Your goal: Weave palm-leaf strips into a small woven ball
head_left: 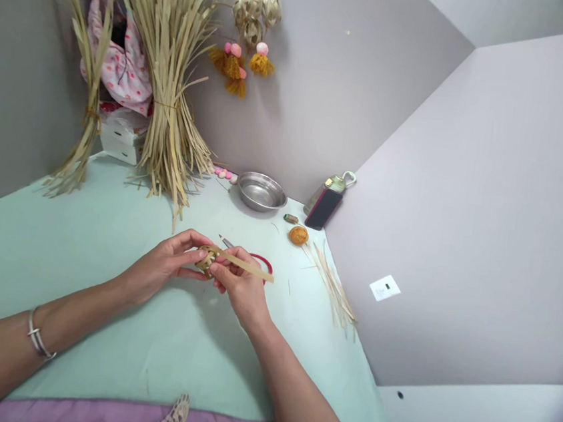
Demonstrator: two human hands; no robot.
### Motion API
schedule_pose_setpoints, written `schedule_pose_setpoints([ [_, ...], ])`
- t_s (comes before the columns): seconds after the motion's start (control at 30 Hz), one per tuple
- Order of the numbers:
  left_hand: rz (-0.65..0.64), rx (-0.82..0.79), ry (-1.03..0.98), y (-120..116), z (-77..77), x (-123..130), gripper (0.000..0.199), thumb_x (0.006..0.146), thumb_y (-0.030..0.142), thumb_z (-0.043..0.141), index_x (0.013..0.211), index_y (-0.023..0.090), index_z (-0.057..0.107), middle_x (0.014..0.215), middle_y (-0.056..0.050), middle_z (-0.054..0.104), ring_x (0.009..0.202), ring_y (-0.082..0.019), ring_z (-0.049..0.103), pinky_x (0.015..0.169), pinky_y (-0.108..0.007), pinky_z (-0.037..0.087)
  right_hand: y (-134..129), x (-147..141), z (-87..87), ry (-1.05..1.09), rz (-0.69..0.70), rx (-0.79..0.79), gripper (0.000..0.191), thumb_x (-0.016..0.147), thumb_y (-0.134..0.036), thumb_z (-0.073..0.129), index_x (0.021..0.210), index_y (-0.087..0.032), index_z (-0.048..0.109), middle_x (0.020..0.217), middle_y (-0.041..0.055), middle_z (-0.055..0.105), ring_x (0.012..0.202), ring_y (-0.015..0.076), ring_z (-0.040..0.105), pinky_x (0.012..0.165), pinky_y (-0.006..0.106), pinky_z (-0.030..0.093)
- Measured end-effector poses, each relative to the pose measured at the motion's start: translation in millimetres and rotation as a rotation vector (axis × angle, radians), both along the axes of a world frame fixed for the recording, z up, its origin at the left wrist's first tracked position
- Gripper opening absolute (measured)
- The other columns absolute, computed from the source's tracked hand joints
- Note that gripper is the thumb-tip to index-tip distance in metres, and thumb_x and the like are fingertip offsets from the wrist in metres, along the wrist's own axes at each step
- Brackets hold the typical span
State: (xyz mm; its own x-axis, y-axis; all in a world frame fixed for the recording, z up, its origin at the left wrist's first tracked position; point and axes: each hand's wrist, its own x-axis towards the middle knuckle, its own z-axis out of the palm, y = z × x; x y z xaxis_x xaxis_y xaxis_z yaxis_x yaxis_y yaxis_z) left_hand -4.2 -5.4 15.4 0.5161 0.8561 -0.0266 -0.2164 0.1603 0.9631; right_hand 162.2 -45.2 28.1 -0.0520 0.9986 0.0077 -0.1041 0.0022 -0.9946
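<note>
A small ball woven from straw strips [205, 261] is held between my two hands above the table. My left hand [176, 257] grips it from the left, thumb in front and fingers curled round it. From the right, my right hand [241, 280] pinches the ball's near side with thumb and fingertips. One flat loose strip [250, 268] runs from the ball's top to the right, across the right hand's fingers. Behind that hand lie scissors with a red handle [268, 263], partly covered; their pointed tip shows between the hands.
A steel bowl [262, 192], a spool of orange thread [298, 235] and loose straw strips [336, 287] are on the pale green tabletop [111, 347]. A phone [324, 209] leans against a bottle. Bundled straw [168, 91] stands back left; woven balls with tassels [254, 13] hang on the wall.
</note>
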Motion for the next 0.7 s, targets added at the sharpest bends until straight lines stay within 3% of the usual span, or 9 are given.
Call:
schedule_pose_setpoints([
  [0.13,0.025,-0.007,0.007,0,1.2,-1,0.022,0.086,0.040,0.066,0.100,0.024,0.063,0.102,-0.004,0.068,0.093,-0.022,0.066,0.081,-0.038,0.059,-1,3,-4.8,-0.190,-0.032,0.130,0.010,0.082,-0.029,0.068,0.086,-0.022,0.062,0.075,-0.0009,0.060,0.061,0.0123,0.053,0.054,0.024,0.043],
  [0.27,0.030,0.065,0.035,0,-2.8,0,0.022,0.087,0.040,0.066,0.101,0.023,0.061,0.101,-0.003,0.069,0.091,-0.022,0.068,0.085,-0.039,0.058,-2,5,-7.2,-0.417,-0.067,0.261,0.015,0.084,-0.032,0.069,0.099,-0.027,0.069,0.098,0.0039,0.060,0.085,0.0180,0.058,0.069,0.028,0.049],
  [0.7,0.028,0.171,0.083,-2,-2.5,0,0.027,0.090,0.040,0.063,0.110,0.023,0.060,0.109,-0.006,0.070,0.100,-0.024,0.067,0.094,-0.043,0.052,1,7,-9.1,-0.512,-0.126,0.327,0.010,0.084,-0.027,0.069,0.094,-0.026,0.070,0.086,0.0019,0.061,0.078,0.0174,0.057,0.071,0.030,0.045],
])
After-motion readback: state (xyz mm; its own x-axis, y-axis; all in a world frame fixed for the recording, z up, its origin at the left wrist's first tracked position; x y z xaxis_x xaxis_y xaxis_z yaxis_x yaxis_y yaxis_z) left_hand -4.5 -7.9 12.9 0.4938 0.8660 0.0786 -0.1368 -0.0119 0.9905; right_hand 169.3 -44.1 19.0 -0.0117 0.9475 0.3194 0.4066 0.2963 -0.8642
